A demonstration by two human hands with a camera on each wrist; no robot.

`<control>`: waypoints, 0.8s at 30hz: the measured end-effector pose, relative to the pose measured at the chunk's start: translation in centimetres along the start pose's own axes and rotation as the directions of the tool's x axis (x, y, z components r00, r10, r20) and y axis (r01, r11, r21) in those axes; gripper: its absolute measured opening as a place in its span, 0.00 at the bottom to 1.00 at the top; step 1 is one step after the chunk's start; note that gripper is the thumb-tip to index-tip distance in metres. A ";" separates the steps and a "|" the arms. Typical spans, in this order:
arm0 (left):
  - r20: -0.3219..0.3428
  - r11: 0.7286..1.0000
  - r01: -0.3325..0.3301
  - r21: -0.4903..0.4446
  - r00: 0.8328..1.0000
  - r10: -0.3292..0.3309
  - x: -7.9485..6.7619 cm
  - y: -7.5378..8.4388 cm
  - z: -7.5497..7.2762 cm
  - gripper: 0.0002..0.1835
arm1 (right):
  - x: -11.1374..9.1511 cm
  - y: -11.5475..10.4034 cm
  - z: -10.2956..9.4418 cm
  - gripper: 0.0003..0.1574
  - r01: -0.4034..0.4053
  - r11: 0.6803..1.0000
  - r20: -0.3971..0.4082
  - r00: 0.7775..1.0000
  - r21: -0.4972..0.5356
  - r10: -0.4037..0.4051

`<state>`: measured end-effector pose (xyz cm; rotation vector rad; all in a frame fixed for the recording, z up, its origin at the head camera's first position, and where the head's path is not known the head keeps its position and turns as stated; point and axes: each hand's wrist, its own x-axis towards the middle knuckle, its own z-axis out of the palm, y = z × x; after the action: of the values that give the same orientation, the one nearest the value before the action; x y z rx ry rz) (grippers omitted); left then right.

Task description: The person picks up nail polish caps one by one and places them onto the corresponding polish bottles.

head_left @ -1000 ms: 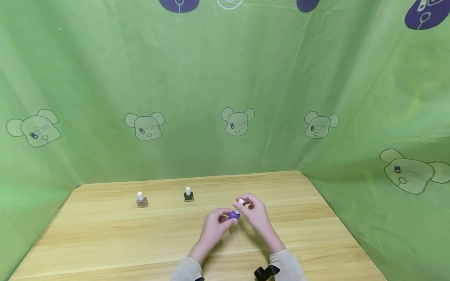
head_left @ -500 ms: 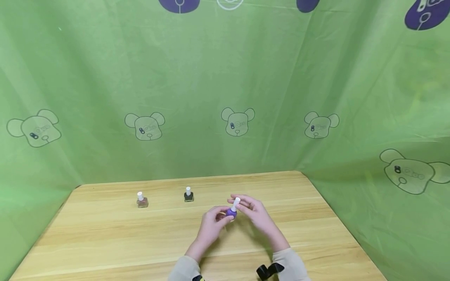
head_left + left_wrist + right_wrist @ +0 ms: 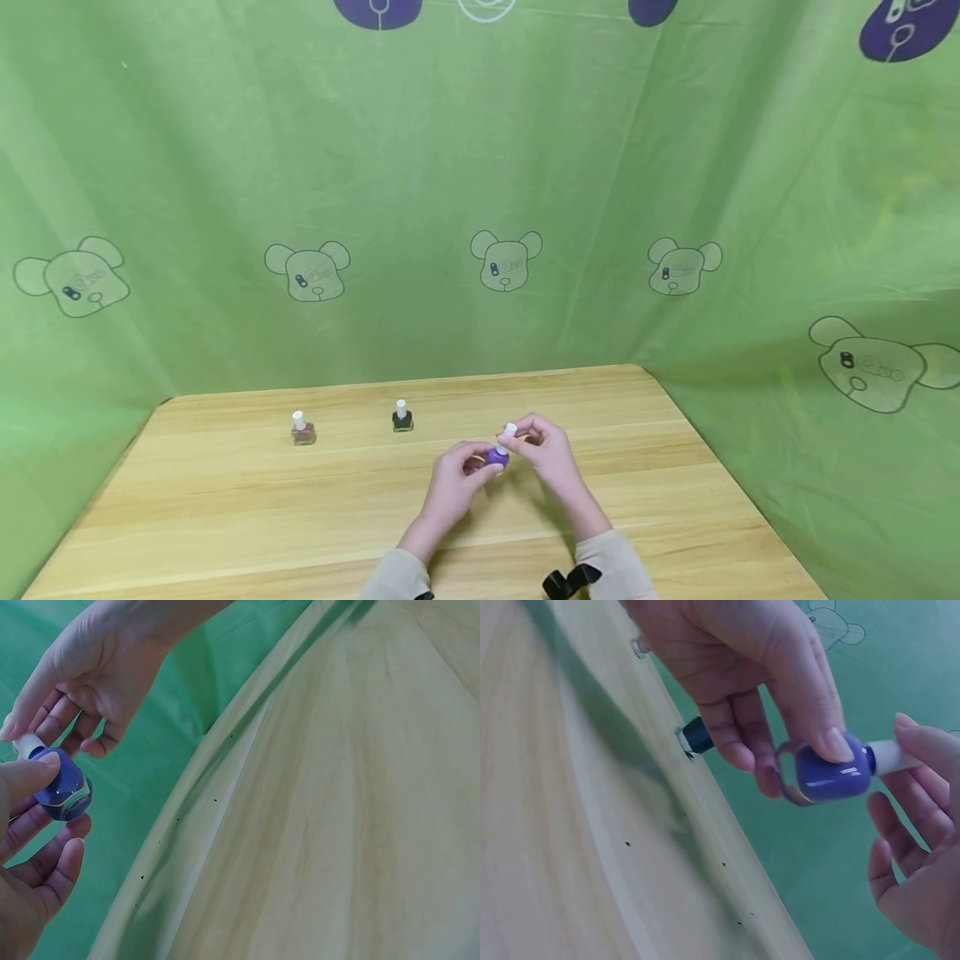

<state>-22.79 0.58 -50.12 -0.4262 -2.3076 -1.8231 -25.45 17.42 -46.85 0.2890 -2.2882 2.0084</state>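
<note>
A small nail polish bottle with purple polish and a white cap is held tilted above the table, its cap end toward the right. My left hand grips the glass body between thumb and fingers. The thumb and index finger of my right hand pinch the white cap. In the right wrist view the cap sits at the bottle's neck, with a short purple collar showing between them. The other right-hand fingers curl loosely below the cap in that view.
A black nail polish bottle and a pinkish-brown one stand upright toward the back left of the wooden table. Green printed cloth hangs behind the table and along its sides.
Half a second ago the right fingers were looser about the cap and more of it showed; now they pinch it again. The bottle has shifted slightly right since then.
</note>
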 end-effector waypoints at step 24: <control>0.001 0.996 0.039 -0.077 0.999 -0.039 0.1 -0.2 -0.1 0.15 | 0.0 0.1 -0.3 0.28 0.056 0.997 0.181 0.981 0.054 -0.065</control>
<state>-22.97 0.43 -50.22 -0.3942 -2.2664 -1.9347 -25.50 17.70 -46.96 0.5624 -2.3037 2.0903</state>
